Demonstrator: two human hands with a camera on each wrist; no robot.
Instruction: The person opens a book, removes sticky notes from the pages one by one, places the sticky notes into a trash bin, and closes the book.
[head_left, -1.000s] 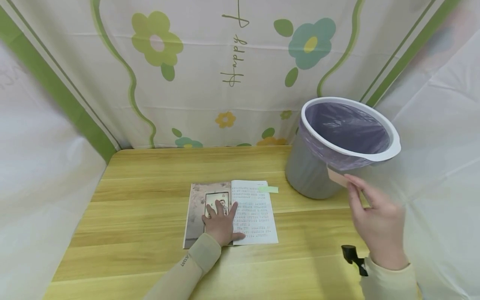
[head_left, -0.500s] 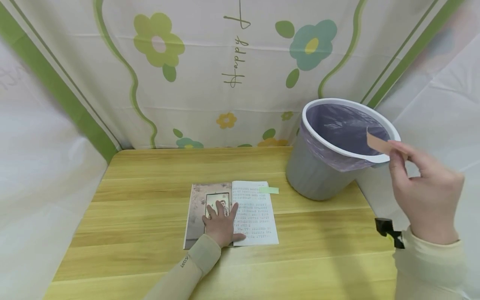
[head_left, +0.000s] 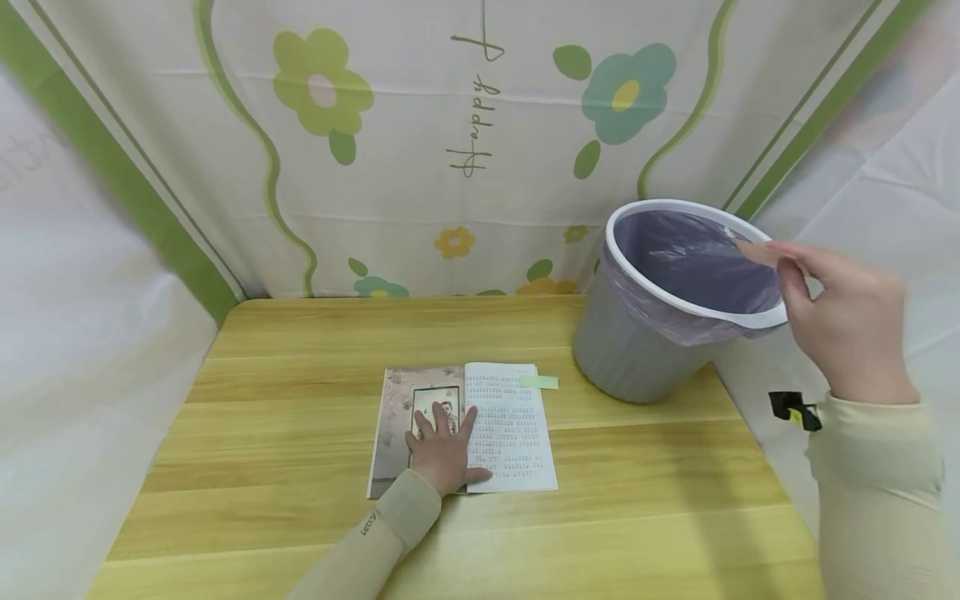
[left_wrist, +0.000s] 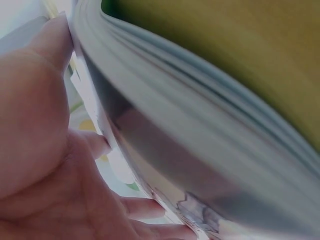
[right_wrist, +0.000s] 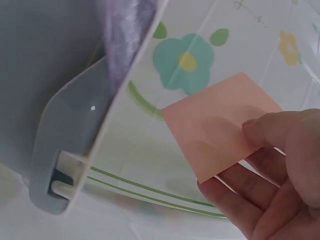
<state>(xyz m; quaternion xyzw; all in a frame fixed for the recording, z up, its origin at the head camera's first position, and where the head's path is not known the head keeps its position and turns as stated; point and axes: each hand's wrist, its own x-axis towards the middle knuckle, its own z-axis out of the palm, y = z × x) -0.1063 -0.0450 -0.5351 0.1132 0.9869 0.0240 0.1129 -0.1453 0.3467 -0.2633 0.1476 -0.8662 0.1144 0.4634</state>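
Observation:
An open book [head_left: 510, 425] lies on the wooden table, a picture on its left page and print on its right. My left hand [head_left: 441, 454] rests across its fold with fingers spread; the left wrist view shows the page edges [left_wrist: 190, 95] from close up. A pale green sticky strip [head_left: 538, 382] juts from the right page's edge. In my right hand [head_left: 847, 312], thumb and fingers pinch a peach sticky note [right_wrist: 220, 125]. The hand is at the right rim of the grey bin [head_left: 645, 350], and the note overlaps the bin's mouth in the head view.
A purple liner bag [head_left: 675, 258] is folded over the bin's white rim. The bin stands at the table's back right corner. A flower-print cloth [head_left: 405, 192] hangs behind the wooden table [head_left: 300, 350], with white cloth at both sides. A black strap end sticks out near the right cuff.
My right hand has moved right and up with the sticky note, from in front of the bin to its right rim. The left hand has stayed on the book.

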